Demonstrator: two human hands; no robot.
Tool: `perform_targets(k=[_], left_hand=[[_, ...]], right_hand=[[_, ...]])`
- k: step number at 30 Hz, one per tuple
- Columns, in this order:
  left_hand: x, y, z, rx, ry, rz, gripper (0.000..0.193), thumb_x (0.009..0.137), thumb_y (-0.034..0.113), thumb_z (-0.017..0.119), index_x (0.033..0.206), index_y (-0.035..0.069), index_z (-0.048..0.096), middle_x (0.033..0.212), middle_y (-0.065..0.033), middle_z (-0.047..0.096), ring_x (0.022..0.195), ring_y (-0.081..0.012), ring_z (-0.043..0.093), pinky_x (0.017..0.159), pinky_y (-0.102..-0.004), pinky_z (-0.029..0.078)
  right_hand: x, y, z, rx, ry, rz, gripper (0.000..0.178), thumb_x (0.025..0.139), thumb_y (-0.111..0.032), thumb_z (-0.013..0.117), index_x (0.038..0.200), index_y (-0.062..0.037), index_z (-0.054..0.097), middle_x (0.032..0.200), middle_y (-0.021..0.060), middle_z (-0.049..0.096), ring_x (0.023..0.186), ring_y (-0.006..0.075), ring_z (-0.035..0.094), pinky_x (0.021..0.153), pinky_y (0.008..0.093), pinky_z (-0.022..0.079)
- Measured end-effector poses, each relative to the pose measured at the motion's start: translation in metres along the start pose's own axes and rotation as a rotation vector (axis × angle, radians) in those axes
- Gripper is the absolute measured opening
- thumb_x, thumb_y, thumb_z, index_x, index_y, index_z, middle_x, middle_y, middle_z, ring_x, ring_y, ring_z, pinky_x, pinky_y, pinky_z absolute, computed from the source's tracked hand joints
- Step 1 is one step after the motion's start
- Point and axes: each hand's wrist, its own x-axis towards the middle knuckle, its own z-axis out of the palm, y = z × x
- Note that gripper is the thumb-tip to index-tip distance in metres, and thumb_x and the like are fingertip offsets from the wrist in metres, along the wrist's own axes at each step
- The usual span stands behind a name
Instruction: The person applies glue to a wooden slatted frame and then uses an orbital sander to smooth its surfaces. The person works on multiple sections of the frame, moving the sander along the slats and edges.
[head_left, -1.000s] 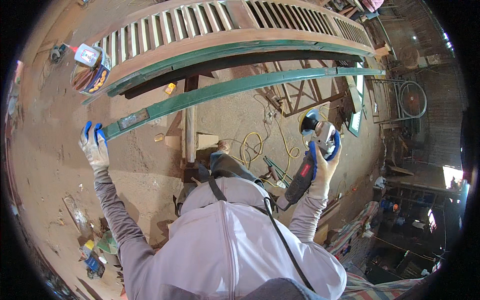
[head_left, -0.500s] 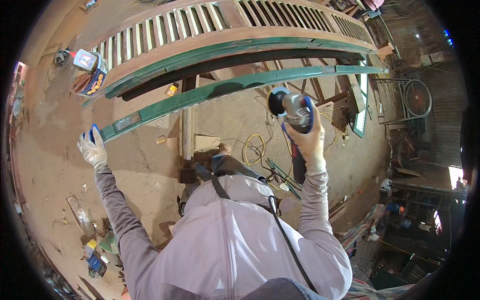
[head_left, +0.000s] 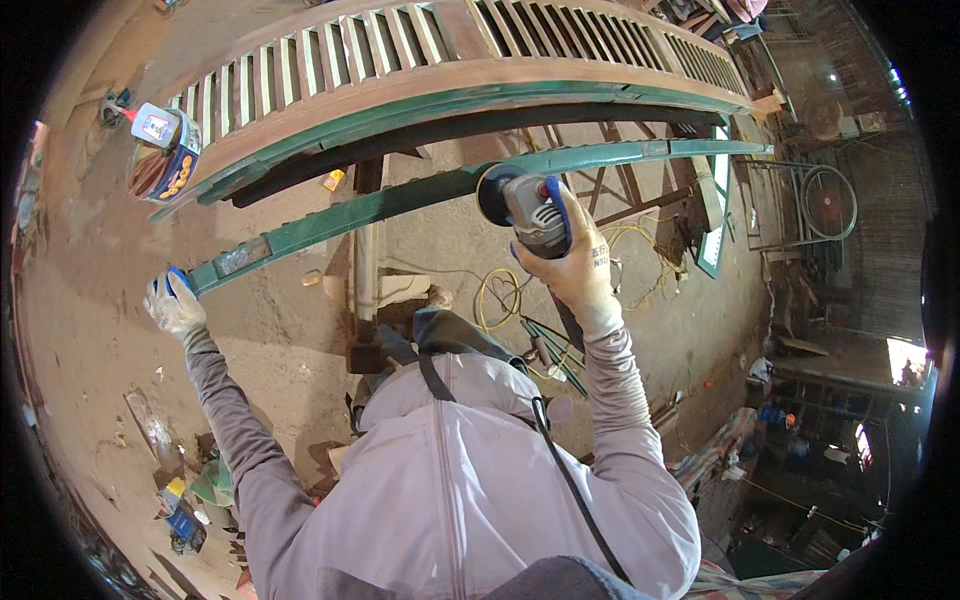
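A long green-painted wooden bar point(head_left: 350, 212) spans the view from left to right, with a bare worn patch near its left end. My left hand point(head_left: 175, 305), in a pale glove with blue fingertips, is closed round that left end. In my gloved right hand point(head_left: 580, 262) is an angle grinder point(head_left: 538, 215), its body gripped just behind the head. The grinder's round disc point(head_left: 494, 194) overlaps the near edge of the bar about midway along; whether it touches cannot be made out.
Beyond the bar lies a slatted wooden shutter point(head_left: 400, 75) with a green edge. A bucket point(head_left: 165, 172) with a white glue bottle point(head_left: 158, 125) stands at the far left. Yellow cable point(head_left: 497, 300) coils on the floor, and a wooden support post point(head_left: 364, 260) stands under the bar.
My right hand has carried the grinder leftward, and its disc now meets the bar's outline. The left hand still holds the bar's end, and the whole view has shifted slightly.
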Motion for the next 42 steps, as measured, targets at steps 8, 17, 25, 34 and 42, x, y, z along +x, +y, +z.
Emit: perform_targets(k=[8,17,25,34,42], left_hand=[[-0.007,-0.007,-0.006,-0.035,-0.081,0.166,0.035,0.099,0.033,0.048,0.095,0.010,0.074,0.099,-0.0154,0.069,0.095,-0.0368,0.061,0.088,-0.0495,0.046],[-0.013,-0.011,-0.002,-0.052,-0.087,0.087,0.034,0.098,0.033,0.048,0.096,0.009,0.072,0.098,-0.0163,0.067,0.096,-0.0373,0.060,0.089,-0.0495,0.045],[-0.015,-0.030,0.018,0.008,0.067,0.101,0.037,0.097,0.034,0.051,0.100,0.005,0.073,0.107,-0.0193,0.068,0.101,-0.0391,0.060,0.092,-0.0517,0.045],[-0.011,-0.001,-0.004,-0.099,-0.046,0.024,0.036,0.097,0.033,0.049,0.095,0.006,0.073,0.100,-0.0190,0.067,0.096,-0.0403,0.060,0.090,-0.0520,0.044],[-0.004,-0.005,0.001,-0.077,-0.031,0.053,0.033,0.096,0.030,0.051,0.094,0.004,0.072,0.099,-0.0192,0.069,0.097,-0.0395,0.060,0.089,-0.0509,0.045]], right_hand=[[0.010,0.027,-0.009,0.036,0.075,0.058,0.088,0.073,-0.032,0.086,0.150,-0.0065,0.049,0.129,0.0239,0.065,0.116,0.0378,0.067,0.098,0.0431,0.054],[0.019,0.078,-0.029,0.157,0.225,0.089,0.086,0.075,-0.027,0.089,0.147,-0.0007,0.051,0.128,0.0194,0.067,0.116,0.0243,0.066,0.101,0.0367,0.051],[0.009,0.052,-0.011,0.175,0.176,0.027,0.086,0.074,-0.024,0.089,0.147,-0.0017,0.050,0.129,0.0175,0.066,0.115,0.0223,0.065,0.100,0.0356,0.051],[-0.005,0.036,0.001,-0.007,0.150,-0.034,0.090,0.073,-0.031,0.087,0.151,-0.0070,0.048,0.128,0.0212,0.064,0.113,0.0353,0.067,0.097,0.0423,0.054],[0.006,0.071,-0.027,0.226,0.217,0.139,0.086,0.075,-0.024,0.088,0.149,-0.0029,0.050,0.130,0.0194,0.066,0.119,0.0270,0.066,0.100,0.0373,0.052]])
